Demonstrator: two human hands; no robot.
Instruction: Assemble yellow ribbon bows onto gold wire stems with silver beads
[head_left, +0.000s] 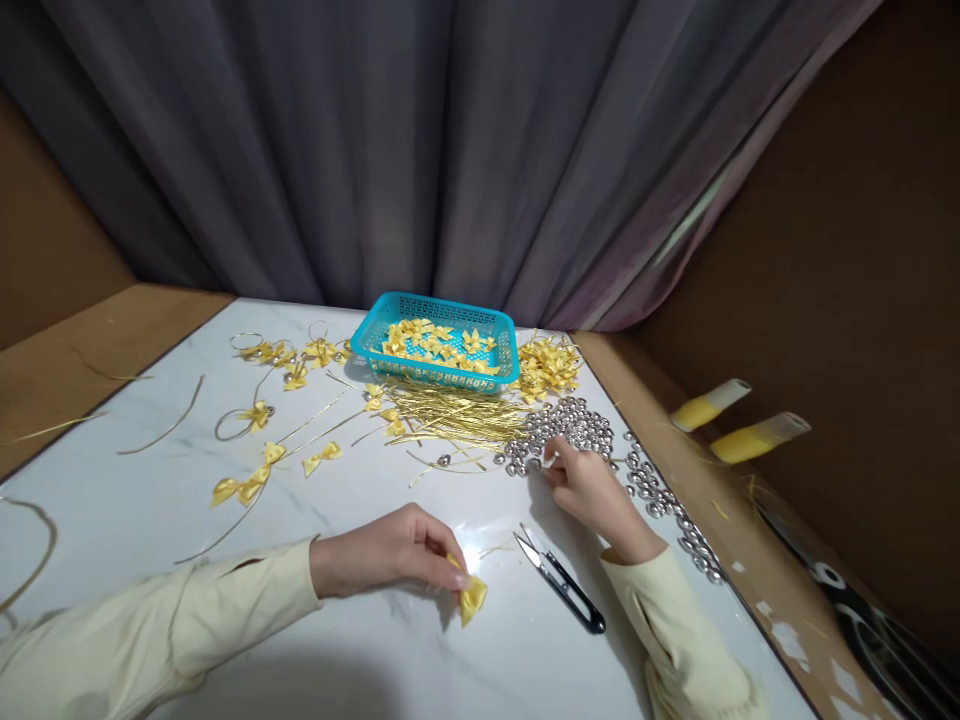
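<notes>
My left hand is closed on a small yellow satin ribbon bow, pinched between thumb and fingertips just above the white table. At the near edge of a pile of small round silver beads, my right hand has its fingers curled together. Whatever lies between those fingertips is too small to make out. Black-handled thread snips lie between my two hands, blades pointing away from me. Beyond them, a bundle of gold cords stretches across the table, its right end touching the beads.
Yellow bows fill part of a blue plastic basket at the back. More yellow bows are heaped to its right. On the left lie bows tied on cords and loose cord pieces. Large black scissors lie beyond the table's right edge.
</notes>
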